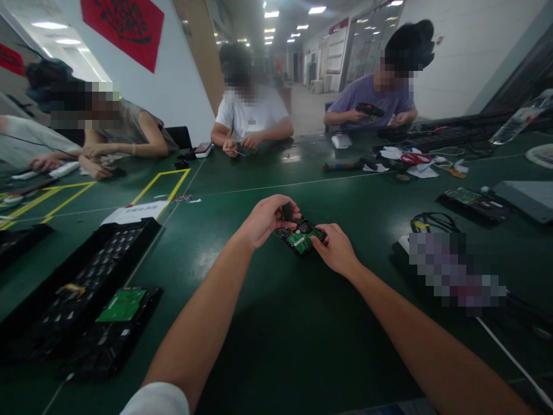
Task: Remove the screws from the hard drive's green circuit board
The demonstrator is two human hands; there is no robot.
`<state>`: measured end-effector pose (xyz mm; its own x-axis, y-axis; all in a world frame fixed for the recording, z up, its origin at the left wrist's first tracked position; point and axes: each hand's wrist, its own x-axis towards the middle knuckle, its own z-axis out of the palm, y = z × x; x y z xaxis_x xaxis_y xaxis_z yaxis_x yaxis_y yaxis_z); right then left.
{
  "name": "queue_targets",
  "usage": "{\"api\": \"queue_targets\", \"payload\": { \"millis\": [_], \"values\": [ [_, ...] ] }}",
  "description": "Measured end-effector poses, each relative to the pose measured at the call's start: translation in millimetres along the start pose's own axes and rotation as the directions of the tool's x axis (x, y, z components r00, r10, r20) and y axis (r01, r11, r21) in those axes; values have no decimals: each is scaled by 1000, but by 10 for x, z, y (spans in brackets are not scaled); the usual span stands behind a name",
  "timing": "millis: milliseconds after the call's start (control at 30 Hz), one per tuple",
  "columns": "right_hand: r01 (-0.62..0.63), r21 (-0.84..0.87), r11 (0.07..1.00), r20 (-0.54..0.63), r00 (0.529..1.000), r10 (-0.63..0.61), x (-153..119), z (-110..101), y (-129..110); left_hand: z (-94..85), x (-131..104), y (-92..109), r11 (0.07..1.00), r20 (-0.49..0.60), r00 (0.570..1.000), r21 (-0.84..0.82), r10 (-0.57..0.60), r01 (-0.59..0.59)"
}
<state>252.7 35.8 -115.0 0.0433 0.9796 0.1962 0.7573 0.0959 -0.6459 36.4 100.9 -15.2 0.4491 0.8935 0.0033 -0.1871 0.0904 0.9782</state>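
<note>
A small black device with a green circuit board [301,241] is held just above or on the green table, near the middle of the view. My right hand [337,248] grips its right edge, thumb on top near the board. My left hand [273,220] is at the device's upper left, fingers curled around a small dark flat piece [287,211] that stands up over the device. Whether that piece is joined to the device cannot be made out.
Left, a long black tray [93,271] and a black part with a green board [123,305]. Right, a pixelated object [453,271], another circuit-board device [470,202] and a grey box [529,199]. Across the green table [207,230], several people work among tools and cables.
</note>
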Motion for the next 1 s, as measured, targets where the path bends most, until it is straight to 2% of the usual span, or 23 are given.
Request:
{"api": "queue_targets", "payload": {
  "millis": [133,267,333,500,667,733,867,1000],
  "values": [
    [-15,-1,1000,11,1000,15,-2,-12,-9,-55,-23,69,980,-70,994,188,86,-72],
    [-17,-3,1000,16,1000,17,-4,-22,-25,-33,-47,111,967,-134,985,246,110,-74],
    [-14,-6,1000,14,1000,14,-3,-20,-27,-1,-58,110,977,-107,990,204,91,-68],
    [-10,4,1000,-3,1000,11,0,-7,-30,83,-58,36,1000,36,999,-24,-18,19],
    [16,9,1000,-13,1000,-16,1,7,-14,100,-21,-32,997,70,998,-82,4,2],
    [21,6,1000,-17,1000,-21,2,12,-5,85,-15,-27,999,55,998,-13,42,-42],
    [18,-4,1000,-18,1000,-18,2,11,-5,36,-31,26,965,17,991,227,131,-131],
    [5,-5,1000,-6,1000,-5,-5,-2,-21,-19,-51,86,904,-64,979,401,191,-150]
  ]
}}
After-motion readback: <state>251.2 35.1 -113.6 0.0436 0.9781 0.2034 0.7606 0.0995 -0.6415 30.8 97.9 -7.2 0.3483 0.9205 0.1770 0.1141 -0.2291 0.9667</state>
